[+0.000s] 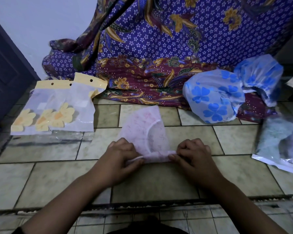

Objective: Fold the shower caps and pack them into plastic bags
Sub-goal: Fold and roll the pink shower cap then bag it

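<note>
Head view: a pink shower cap lay flattened on the tiled floor, its near edge rolled into a narrow band. The left hand and right hand pinched that band, one at each end, fingers curled tight on it. The rest of the cap spread away beyond the knuckles. The folding step looked partly done. The next move would probably call for rolling evenly forward, then reaching left for the flat plastic bags. Blue flowered caps lay at right.
</note>
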